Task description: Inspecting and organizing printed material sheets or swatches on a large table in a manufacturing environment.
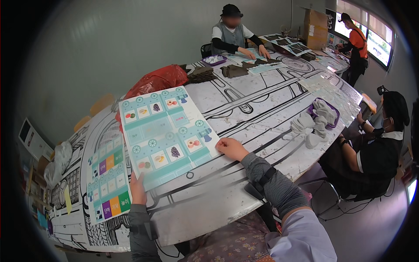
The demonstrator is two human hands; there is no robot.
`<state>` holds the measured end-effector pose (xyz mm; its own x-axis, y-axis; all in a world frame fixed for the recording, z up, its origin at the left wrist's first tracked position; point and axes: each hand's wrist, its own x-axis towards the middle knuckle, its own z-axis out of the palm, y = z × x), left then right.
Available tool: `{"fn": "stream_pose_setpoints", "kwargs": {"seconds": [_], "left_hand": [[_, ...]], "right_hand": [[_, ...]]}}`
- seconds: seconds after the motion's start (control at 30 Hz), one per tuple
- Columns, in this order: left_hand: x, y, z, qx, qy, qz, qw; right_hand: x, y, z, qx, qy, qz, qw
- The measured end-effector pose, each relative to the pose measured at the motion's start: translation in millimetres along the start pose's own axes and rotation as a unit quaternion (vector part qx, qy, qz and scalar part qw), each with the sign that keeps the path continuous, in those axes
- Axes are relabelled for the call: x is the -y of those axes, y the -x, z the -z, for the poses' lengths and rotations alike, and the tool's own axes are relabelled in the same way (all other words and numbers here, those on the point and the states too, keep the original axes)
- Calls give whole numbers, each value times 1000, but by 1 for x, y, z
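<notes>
A large printed sheet (pixel 168 139) with teal train cars and small fruit pictures is held raised and tilted above the table. My left hand (pixel 138 190) is closed on its lower left edge, the thumb at the edge and the other fingers partly hidden. At the right edge, near the lower corner, my right hand (pixel 232 149) pinches the sheet between thumb and fingers. To the left, another printed sheet (pixel 107 181) with purple, orange and green blocks lies on the table, close to my left hand.
The long table (pixel 262 144) has black line drawings. Behind the sheet sits a red plastic bag (pixel 159 81). A purple tray (pixel 334 115) of grey-white fabric pieces (pixel 302 123) stands at right. One person (pixel 233 37) works across the table, another (pixel 379 135) at right; one (pixel 358 46) stands farther back.
</notes>
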<state>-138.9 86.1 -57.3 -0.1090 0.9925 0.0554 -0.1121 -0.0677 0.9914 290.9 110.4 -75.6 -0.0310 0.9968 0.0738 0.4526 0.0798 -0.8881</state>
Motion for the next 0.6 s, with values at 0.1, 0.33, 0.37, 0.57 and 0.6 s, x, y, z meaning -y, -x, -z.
{"fn": "stream_pose_setpoints", "kwargs": {"seconds": [0.1,0.33,0.37,0.57,0.6], "left_hand": [[-1,0,-1,5,-1,-3,1000],[3,-1,2,0,-7,-15,1000],[2,-1,1,1,-7,-15,1000],[1,-1,0,8,4,-4,1000],[1,-1,0,8,5,-2,1000]], "right_hand": [[1,0,1,-2,6,0,1000],[5,2,1,1,9,-3,1000],[4,2,1,-2,12,-3,1000],[2,1,1,0,5,-4,1000],[2,1,1,-1,6,-4,1000]]}}
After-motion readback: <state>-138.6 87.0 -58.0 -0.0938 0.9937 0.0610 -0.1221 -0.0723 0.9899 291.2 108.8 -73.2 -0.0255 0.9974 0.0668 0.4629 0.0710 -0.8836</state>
